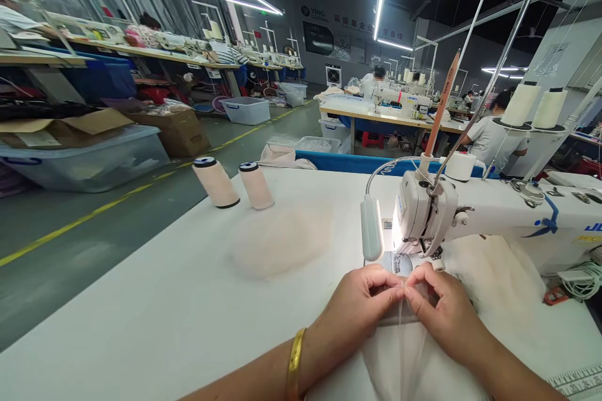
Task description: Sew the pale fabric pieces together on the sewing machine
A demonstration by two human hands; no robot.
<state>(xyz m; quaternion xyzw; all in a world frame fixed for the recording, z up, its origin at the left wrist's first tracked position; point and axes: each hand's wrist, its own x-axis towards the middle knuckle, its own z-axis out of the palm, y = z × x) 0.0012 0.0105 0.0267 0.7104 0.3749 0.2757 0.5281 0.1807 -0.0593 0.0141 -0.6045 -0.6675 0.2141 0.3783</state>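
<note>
My left hand (pixel 360 301) pinches the edge of a sheer pale fabric (pixel 399 360) between thumb and forefinger, a gold bangle on its wrist. Right beside it, my right hand (pixel 442 307) pinches the same fabric, the fingertips of both hands almost touching. From there the fabric hangs down over the table's near edge. Just beyond my fingers stands the head of a white sewing machine (pixel 418 213), its needle area lit by a small lamp (pixel 371 229). More sheer beige fabric (pixel 498 276) lies under the machine arm, to the right of my right hand.
On the white table (pixel 164 301) two thread cones (pixel 216 182) stand at the back left, near a thin round beige piece (pixel 282 241). A ruler (pixel 578 382) lies at the lower right. A brown pencil (pixel 442 106) stands upright on the machine. Other people work at machines beyond.
</note>
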